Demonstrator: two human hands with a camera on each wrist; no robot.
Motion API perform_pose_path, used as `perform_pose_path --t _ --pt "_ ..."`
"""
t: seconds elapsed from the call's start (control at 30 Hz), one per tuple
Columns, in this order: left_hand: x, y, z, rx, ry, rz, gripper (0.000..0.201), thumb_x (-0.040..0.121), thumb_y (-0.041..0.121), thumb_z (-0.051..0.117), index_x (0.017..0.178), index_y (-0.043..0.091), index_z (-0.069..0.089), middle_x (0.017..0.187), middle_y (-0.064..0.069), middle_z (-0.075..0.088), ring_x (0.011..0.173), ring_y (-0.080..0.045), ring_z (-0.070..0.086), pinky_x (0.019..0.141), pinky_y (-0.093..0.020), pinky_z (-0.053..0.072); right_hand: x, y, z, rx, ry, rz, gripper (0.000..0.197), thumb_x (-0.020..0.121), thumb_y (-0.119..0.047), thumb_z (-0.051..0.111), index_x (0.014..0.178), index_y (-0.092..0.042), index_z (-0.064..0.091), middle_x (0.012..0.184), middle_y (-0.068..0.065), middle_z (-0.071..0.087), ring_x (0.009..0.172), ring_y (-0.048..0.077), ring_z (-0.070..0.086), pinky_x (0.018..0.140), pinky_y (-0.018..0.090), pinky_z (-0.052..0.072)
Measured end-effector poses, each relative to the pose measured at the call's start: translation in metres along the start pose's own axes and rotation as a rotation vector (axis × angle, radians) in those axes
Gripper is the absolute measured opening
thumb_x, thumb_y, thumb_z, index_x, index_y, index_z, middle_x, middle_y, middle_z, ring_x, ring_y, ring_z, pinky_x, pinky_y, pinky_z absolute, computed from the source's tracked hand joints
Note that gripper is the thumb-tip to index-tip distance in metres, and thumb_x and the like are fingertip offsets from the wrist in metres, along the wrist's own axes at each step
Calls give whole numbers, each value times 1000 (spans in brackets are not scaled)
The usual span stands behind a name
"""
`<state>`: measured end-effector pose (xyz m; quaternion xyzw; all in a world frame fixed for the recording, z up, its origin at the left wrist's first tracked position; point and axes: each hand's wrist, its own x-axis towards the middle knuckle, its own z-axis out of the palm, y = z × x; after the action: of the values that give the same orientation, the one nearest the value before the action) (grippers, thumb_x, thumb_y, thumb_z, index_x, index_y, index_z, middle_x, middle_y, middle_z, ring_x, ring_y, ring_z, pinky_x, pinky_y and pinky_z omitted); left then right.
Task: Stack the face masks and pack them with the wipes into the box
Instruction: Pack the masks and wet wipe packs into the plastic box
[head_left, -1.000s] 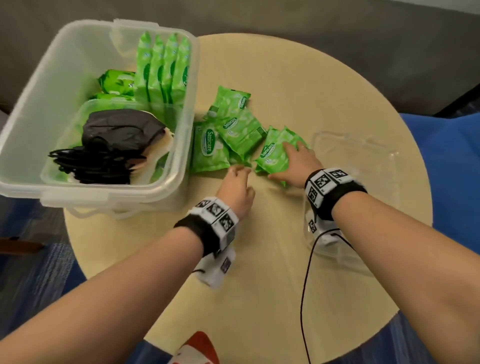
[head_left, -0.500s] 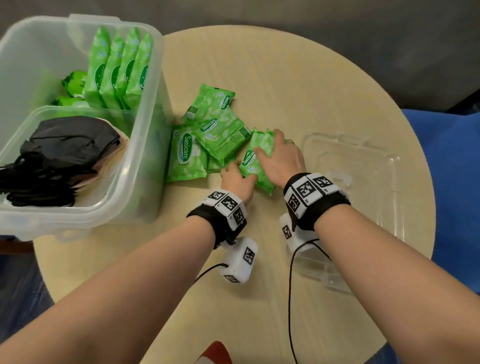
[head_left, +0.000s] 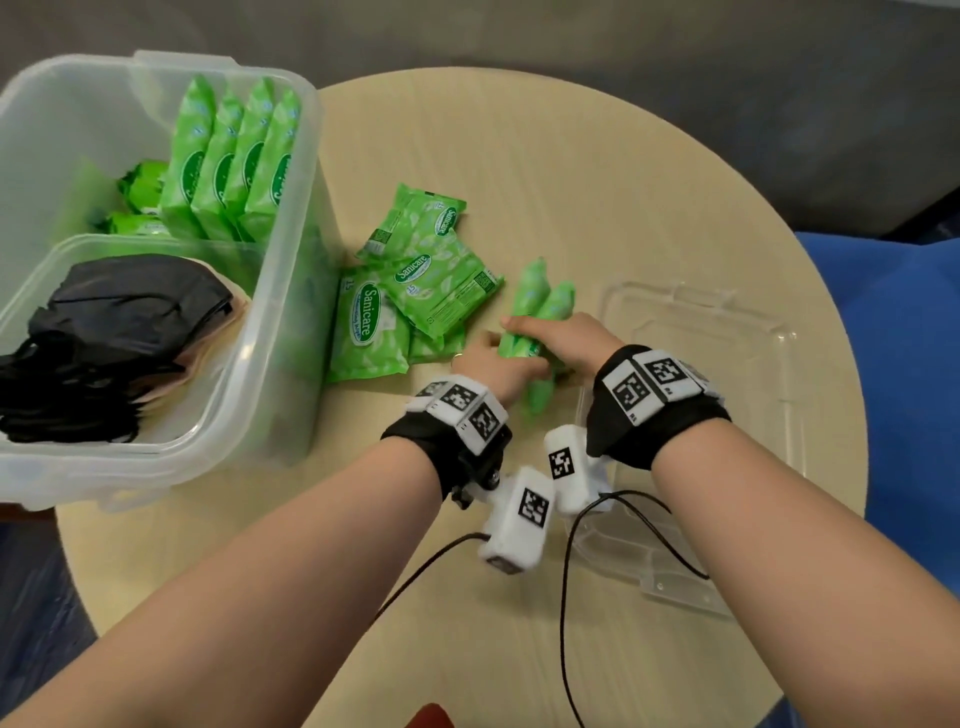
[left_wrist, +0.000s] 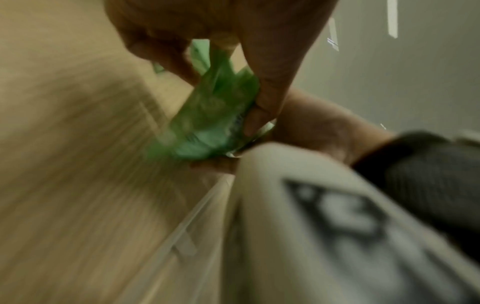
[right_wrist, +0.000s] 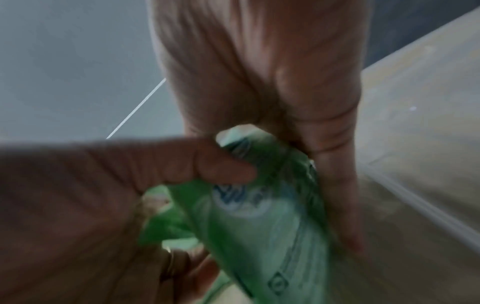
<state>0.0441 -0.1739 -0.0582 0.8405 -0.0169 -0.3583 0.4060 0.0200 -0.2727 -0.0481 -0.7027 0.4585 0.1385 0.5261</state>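
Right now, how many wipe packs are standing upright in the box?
4, side by side in a row against the box's far right wall. More packs lie flat behind them, partly hidden.

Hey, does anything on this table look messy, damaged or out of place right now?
Nothing looks damaged or spilled. The only untidy spot is the loose wipe packs beside the box, overlapping at different angles, unlike the upright row of packs inside. The box lid lies off on the table. Both hands hold two packs on edge.
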Motion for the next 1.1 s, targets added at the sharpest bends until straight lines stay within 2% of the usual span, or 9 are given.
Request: perform_pose_path --t 0.07,0.13,0.2,0.3,0.4,0.5,0.7,0.93,1.1 --pt "-10 0 2 70 50 131 66 66 35 76 125 19 49 122 -13 50 112 -27 50 91 -30 42 -6 4 3 187 -46 20 53 60 -52 76 93 -11 67 92 12 70 82 28 66 72 35 51" --pt "-15 -2 -1 84 -25 193 59 66 37 74 119 20 54 123 -10 52 113 -25 50 85 -25 38 -6 11 2 260 14 29 38 63 -41 79 84 -11 67 79 9 68 68 24 64 64 30 51" --pt "-17 -4 -12 114 -59 230 37 77 30 67 112 20 62 122 -10 53 110 -24 52 80 -24 36 3 23 1 276 122 31 59 38 -38 81 87 -7 67 80 10 70 71 26 67 68 38 58" --pt "-9 -13 -30 140 142 243 37 83 22 57 120 19 58 133 -15 40 121 -29 44 100 -32 36 30 49 0 283 136 -23 79 21 -36 74 95 -8 66 89 11 71 81 31 69 77 49 56" --pt "6 -22 -46 213 379 117 61 85 20 57 140 14 33 149 -15 20 137 -30 20 111 -43 24 19 48 -5 308 107 -77 82 29 -34 77 106 -10 60 99 10 69 90 30 67 82 49 55" --pt "25 -30 -53 250 382 -32 66 94 28 47 148 10 14 155 -18 9 142 -32 10 113 -46 17 -8 31 -8 363 53 -116 64 55 -12 79 112 -5 51 109 15 64 95 31 65 85 50 53" --pt "34 -37 -57 286 485 -106 48 93 33 50 133 9 38 139 -23 34 129 -37 31 101 -43 31 -15 24 -8 446 -47 -179 48 75 9 65 119 1 45 112 20 63 97 36 64 82 50 54" --pt "24 -56 -49 -73 317 -220 94 45 51 86 117 9 42 114 -8 62 103 -31 60 90 -44 50 -18 34 -2 462 -74 -211 51 73 13 65 119 -2 47 104 17 65 86 31 65 75 44 56" --pt "12 -59 -51 -171 205 -24 34 80 23 72 110 14 61 99 -2 66 90 -21 63 85 -31 50 -21 39 -4 402 -173 -253 50 73 14 65 119 0 51 101 16 67 81 26 66 70 37 58"
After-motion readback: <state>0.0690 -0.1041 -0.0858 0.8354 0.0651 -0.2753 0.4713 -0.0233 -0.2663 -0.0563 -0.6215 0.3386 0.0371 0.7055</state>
